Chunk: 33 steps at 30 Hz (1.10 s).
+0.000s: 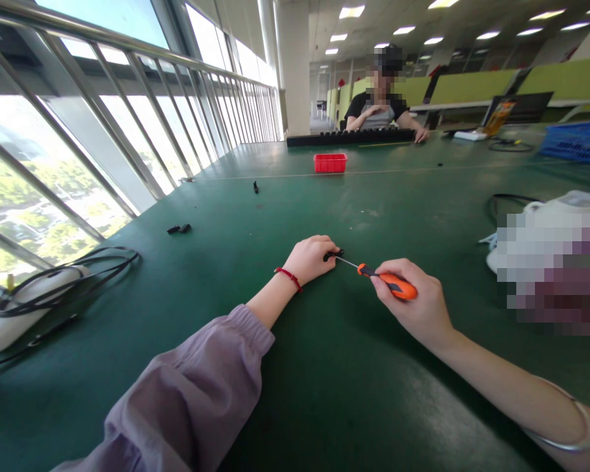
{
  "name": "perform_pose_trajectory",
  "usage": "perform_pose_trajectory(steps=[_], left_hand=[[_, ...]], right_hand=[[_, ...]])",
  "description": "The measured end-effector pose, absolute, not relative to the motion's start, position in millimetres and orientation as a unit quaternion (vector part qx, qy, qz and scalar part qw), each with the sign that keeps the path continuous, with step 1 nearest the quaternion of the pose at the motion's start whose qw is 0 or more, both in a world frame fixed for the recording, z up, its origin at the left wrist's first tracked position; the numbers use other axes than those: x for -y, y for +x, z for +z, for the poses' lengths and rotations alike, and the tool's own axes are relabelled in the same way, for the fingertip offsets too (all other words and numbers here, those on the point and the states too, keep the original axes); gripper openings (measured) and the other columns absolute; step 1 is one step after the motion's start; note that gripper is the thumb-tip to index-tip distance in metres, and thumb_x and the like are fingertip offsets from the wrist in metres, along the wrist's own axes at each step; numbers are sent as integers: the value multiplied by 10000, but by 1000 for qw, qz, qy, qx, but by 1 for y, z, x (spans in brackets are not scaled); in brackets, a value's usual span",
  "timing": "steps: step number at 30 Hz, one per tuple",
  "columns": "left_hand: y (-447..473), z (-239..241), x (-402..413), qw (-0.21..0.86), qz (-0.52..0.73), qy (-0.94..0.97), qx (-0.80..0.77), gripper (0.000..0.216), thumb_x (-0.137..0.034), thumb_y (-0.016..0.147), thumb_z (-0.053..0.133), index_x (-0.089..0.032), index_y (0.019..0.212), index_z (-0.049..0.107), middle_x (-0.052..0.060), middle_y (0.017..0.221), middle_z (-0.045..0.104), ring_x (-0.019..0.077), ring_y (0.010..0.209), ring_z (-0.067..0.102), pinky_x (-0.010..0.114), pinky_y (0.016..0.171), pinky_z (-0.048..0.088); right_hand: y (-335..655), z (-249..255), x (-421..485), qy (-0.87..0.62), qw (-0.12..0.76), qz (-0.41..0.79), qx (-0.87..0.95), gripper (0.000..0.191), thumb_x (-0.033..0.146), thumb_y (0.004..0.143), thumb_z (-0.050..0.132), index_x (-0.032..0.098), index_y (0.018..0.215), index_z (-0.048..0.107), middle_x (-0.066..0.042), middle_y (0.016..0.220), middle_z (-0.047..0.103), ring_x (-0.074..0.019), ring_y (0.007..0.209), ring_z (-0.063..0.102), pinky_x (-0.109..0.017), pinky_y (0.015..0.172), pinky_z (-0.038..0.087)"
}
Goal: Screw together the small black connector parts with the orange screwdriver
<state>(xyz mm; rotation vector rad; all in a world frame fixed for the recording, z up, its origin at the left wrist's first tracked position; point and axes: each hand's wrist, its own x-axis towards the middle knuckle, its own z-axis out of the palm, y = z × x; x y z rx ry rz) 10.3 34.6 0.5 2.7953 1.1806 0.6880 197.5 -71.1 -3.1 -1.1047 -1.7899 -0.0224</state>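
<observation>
Green tabletop [295,419] spreads beneath both grips, where I have the left hand [313,257] pinching a small black part [332,254] and, just right of it, the right hand [417,298] gripping an orange-and-black screwdriver [368,270], which could skid into the left if that pinch loosens.

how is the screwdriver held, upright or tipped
Tipped: the right hand holds the screwdriver by its handle, its shaft running sideways toward the small black piece at the left hand.
</observation>
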Motion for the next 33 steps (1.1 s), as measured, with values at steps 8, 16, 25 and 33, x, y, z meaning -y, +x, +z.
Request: perform_pose_trajectory(steps=[8,16,25,33], left_hand=[[10,0,-35,19,221,897,-381,229,-153,760,538,-179,917,703,38,936,688,163,874,629,257,754,513],[10,2,-34,14,215,899,-381,229,-155,763,538,-174,920,703,37,935,688,168,876,627,257,759,510],[11,2,-33,10,211,899,-384,222,-158,767,535,-170,914,701,40,934,684,168,869,626,261,753,510],[12,2,-31,13,215,896,-387,217,-158,765,536,-170,906,700,44,923,673,163,849,625,262,743,518]], right_hand=[[197,-2,72,-478,483,20,733,89,311,810,572,224,799,564,-1,710,638,-144,603,562,-284,574,444],[196,-4,71,-467,504,20,726,184,266,765,611,225,927,534,6,724,621,-144,621,592,-285,623,475],[195,-3,72,-472,493,8,731,244,279,773,601,228,999,525,32,634,579,-146,586,547,-302,636,456],[195,-3,72,-465,484,-10,741,244,310,770,621,239,987,537,40,592,571,-151,577,537,-313,644,446]])
